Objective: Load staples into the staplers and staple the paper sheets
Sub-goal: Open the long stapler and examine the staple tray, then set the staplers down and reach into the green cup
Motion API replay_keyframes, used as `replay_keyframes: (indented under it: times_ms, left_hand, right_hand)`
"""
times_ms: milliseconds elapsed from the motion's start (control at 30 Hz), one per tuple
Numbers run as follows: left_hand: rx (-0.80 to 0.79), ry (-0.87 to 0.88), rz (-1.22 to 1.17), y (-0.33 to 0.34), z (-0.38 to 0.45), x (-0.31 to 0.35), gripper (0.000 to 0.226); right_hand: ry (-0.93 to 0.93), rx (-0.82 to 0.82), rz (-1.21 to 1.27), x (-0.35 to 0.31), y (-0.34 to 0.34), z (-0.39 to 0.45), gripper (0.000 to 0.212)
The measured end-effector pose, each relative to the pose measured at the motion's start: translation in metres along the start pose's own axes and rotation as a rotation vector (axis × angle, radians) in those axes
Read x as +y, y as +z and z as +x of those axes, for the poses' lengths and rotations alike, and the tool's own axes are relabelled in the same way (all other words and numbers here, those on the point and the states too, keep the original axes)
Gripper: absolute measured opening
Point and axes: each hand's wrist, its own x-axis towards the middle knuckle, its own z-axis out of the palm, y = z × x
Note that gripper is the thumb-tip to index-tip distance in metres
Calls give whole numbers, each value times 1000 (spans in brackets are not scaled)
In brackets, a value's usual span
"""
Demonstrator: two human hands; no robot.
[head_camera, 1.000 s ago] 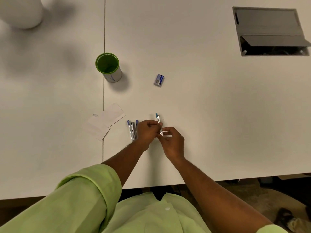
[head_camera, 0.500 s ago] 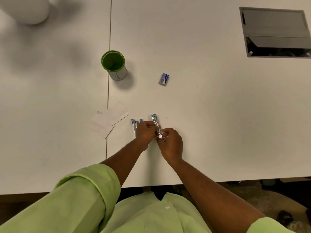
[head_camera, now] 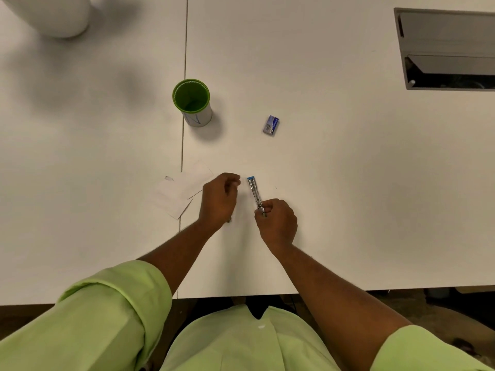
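Metal glints along the slim stapler (head_camera: 255, 193), a narrow silver bar with a blue tip at its far end, lying on the smooth white tabletop (head_camera: 348, 183). Its near end sits inside the right hand (head_camera: 277, 222), whose fingers curl round that end and pinch it; the blue tip points away from the person. The left hand (head_camera: 219, 200) is just beside the stapler on its left, apart from it, fingers loosely curled; whether it holds anything cannot be told. A small dark bit shows under its wrist, too hidden to identify.

Flat white paper sheets (head_camera: 179, 192) lie overlapped just left of the left hand, their right edge partly covered by it; they nearly vanish against the tabletop. Farther off stands a round cup (head_camera: 192, 103), green inside with a pale wall, beside a seam in the tabletop. A small blue staple box (head_camera: 271, 125) lies well beyond the stapler. A grey rectangular cable hatch (head_camera: 447, 49) is cut off at the right edge, and a white rounded object (head_camera: 53, 14) at the top left.
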Motion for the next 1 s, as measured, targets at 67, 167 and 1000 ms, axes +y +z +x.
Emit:
replay_keyframes:
  times_ms: [67, 167, 1000]
  left_hand:
    - [54, 130, 93, -16, 0, -15, 20]
    - [145, 265, 315, -39, -4, -41, 20]
    - [-88, 213, 654, -71, 2, -125, 78]
  right_hand:
    - [7, -10, -3, 1, 1, -1, 17]
    - [13, -12, 7, 2, 1, -2, 19]
    - [-130, 60, -21, 31, -23, 22, 16]
